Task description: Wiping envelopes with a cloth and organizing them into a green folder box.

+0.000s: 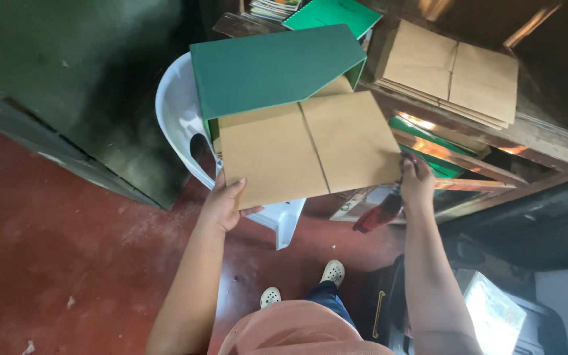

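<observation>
Over white chair (177,112), both hands, left hand (221,207) & right hand (417,184), prob. grip brown folder (310,148).

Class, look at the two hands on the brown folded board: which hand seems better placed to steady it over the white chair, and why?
Probably the left hand: it grips the brown board at its corner beside the white chair. The right hand only pinches the far edge.

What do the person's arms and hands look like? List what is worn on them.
Both forearms are bare up to the bottom of the picture, with no sleeves showing. The left hand and the right hand wear no gloves, and no ring, watch or bracelet shows. Nails are too small to judge.
</observation>
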